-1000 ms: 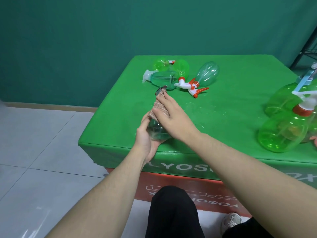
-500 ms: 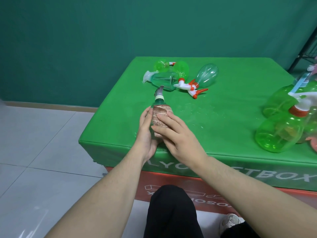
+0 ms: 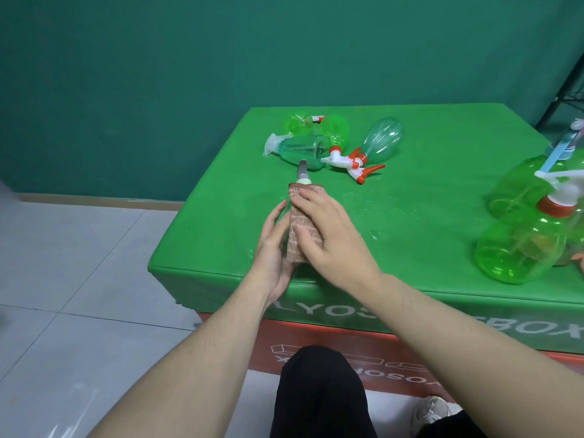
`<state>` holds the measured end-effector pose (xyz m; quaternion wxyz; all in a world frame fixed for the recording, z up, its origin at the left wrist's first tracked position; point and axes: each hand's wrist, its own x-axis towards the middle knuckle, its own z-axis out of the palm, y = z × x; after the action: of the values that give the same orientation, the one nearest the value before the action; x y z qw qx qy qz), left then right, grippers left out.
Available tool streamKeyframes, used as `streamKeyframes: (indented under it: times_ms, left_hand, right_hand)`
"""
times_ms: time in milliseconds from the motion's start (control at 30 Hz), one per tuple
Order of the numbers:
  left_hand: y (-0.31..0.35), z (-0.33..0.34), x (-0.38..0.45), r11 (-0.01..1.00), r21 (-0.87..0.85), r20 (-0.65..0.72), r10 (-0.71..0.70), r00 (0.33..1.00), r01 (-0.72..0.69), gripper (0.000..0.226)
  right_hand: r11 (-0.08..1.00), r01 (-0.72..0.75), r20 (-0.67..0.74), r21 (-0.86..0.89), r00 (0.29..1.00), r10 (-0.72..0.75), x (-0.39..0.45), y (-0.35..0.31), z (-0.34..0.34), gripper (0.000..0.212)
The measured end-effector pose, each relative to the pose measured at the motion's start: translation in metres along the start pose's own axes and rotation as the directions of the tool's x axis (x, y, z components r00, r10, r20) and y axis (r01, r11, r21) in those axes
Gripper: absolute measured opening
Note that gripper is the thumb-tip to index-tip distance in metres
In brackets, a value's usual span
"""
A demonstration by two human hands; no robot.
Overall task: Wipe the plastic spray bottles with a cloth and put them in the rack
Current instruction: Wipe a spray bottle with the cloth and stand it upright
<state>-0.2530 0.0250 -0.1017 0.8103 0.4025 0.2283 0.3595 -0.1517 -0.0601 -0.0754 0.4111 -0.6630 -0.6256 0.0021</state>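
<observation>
On the left of the scene lies pale tiled floor [image 3: 72, 263] beneath a teal wall [image 3: 158, 74]. At the near left edge of the green padded box [image 3: 410, 248], the left hand [image 3: 271, 251] cups a small spray bottle [image 3: 302, 173] from the left, fingers fairly straight against it. A brownish cloth [image 3: 298, 235] wraps the bottle's body; only its grey nozzle shows, pointing far. The right hand [image 3: 328, 245] curls over the cloth, gripping it. Farther off lie four more bottles [image 3: 382, 137]. At the right edge stand larger green bottles [image 3: 521, 248], and a black rack [image 3: 565, 74] frame shows behind
</observation>
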Motion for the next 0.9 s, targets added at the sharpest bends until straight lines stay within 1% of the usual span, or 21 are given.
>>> streamKeyframes:
  times_ms: [67,167,233,267,333,400,500,567,667,733,833,900]
  left_hand:
    - [0.001,0.0,0.001,1.0,-0.004,-0.019,-0.016,1.0,0.016,0.067]
    - [0.002,0.003,0.0,1.0,-0.004,-0.035,-0.023,0.999,0.023,0.064]
    - [0.002,0.004,-0.001,1.0,0.001,-0.048,-0.025,0.999,0.026,0.056]
    - [0.002,0.004,-0.001,1.0,0.001,-0.051,-0.027,0.998,0.028,0.049]
    - [0.002,0.003,-0.001,1.0,-0.001,-0.05,-0.031,0.998,0.031,0.039]
    - [0.002,0.002,0.0,0.999,0.015,-0.042,-0.029,0.999,0.03,0.038]
    - [0.001,0.007,-0.001,0.998,0.066,-0.054,-0.006,0.999,0.009,0.036]
    - [0.001,0.009,-0.002,0.996,0.086,-0.082,0.016,0.996,-0.008,0.035]
    - [0.003,0.012,-0.004,0.994,0.105,-0.106,0.036,0.994,-0.025,0.038]
    - [0.005,0.014,-0.007,0.991,0.129,-0.105,0.043,0.994,-0.03,0.051]
    - [0.009,0.02,-0.012,0.987,0.161,-0.053,0.039,0.998,-0.03,0.055]
    - [0.011,0.024,-0.016,0.984,0.177,-0.042,0.04,0.998,-0.032,0.06]
  right_hand:
    - [0.993,-0.082,0.044,0.079,0.996,0.078,0.011,0.004,-0.005,0.052]
    - [0.952,-0.233,0.092,0.2,0.971,0.219,0.027,0.005,-0.009,0.048]
    - [0.912,-0.323,0.115,0.254,0.946,0.303,0.032,0.005,-0.008,0.047]
    - [0.916,-0.324,0.107,0.236,0.946,0.307,0.032,0.006,-0.006,0.048]
    - [0.959,-0.256,0.076,0.117,0.966,0.249,0.029,0.008,-0.003,0.053]
    - [0.987,-0.161,0.069,-0.007,0.985,0.161,0.02,0.007,-0.003,0.056]
    - [0.994,0.01,0.061,-0.105,0.998,-0.004,0.003,0.008,-0.002,0.054]
    - [0.986,0.083,0.062,-0.146,0.995,-0.075,-0.005,0.011,-0.001,0.053]
    - [0.974,0.155,0.073,-0.166,0.987,-0.144,-0.013,0.015,0.001,0.051]
    - [0.97,0.185,0.063,-0.16,0.982,-0.176,-0.021,0.018,0.001,0.048]
    - [0.984,0.163,0.016,-0.074,0.987,-0.162,-0.033,0.021,-0.005,0.044]
    - [0.992,0.123,0.004,-0.009,0.992,-0.123,-0.04,0.019,-0.012,0.044]
